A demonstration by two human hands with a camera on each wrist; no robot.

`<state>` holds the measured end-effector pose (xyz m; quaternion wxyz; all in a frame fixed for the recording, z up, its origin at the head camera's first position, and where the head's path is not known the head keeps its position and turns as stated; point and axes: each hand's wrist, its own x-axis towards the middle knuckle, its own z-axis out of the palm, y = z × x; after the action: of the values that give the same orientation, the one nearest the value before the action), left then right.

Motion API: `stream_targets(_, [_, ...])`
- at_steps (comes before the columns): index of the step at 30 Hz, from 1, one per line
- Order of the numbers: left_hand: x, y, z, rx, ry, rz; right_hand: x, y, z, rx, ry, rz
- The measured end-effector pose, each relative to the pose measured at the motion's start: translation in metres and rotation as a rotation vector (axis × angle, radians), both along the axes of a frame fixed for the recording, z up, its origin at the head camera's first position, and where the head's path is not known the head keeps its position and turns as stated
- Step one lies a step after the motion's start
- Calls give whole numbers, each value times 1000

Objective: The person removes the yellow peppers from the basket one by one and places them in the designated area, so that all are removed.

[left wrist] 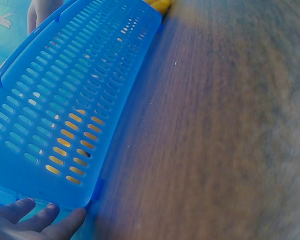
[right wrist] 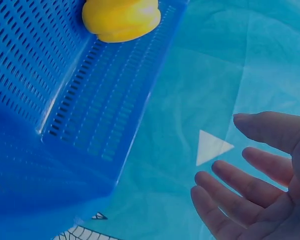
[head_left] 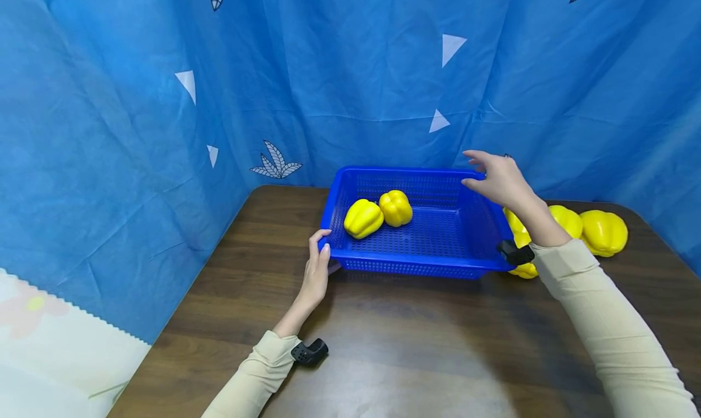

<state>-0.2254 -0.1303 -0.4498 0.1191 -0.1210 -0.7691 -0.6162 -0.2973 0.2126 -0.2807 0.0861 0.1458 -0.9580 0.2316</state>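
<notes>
A blue plastic basket (head_left: 411, 264) with slotted walls sits on the table, and two yellow bell peppers (head_left: 364, 218) lie in its left part. At its left front corner my left hand (head_left: 314, 278) grips the rim; in the left wrist view the fingers (left wrist: 52, 225) lie against the basket's end. Above the right back corner is my right hand (head_left: 499, 177), thumb and fingers spread with nothing between them. The right wrist view shows this hand (right wrist: 255, 185) apart from the basket, with one yellow bell pepper (right wrist: 122, 20) visible inside.
Several more yellow bell peppers (head_left: 603, 233) lie on the brown wooden table (head_left: 405, 345) to the right of the basket, partly hidden behind my right forearm. A blue patterned curtain (head_left: 372, 89) hangs close behind the table and along its left side.
</notes>
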Motion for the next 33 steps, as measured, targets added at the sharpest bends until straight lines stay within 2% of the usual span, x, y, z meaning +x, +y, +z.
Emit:
stream_targets(5, [1,0,1,-44,21,35,-10,-9,-3,21,-25,22])
stream_targets(7, [2,0,1,-19,11,16,-12,-13,-4,26,-33,30])
stream_targets(18, [2,-1,2,11,-6,0,-27,-35,-11,51,-81,80])
stream_targets(26, [3,1,11,73,-61,-57,-40,-48,-19,89,-110,106])
stream_targets(29, [3,1,10,64,-58,-45,-45,-54,-23,87,-123,114])
stream_targets(33, [0,1,3,42,-37,-26,-49,-62,-29,104,-136,127])
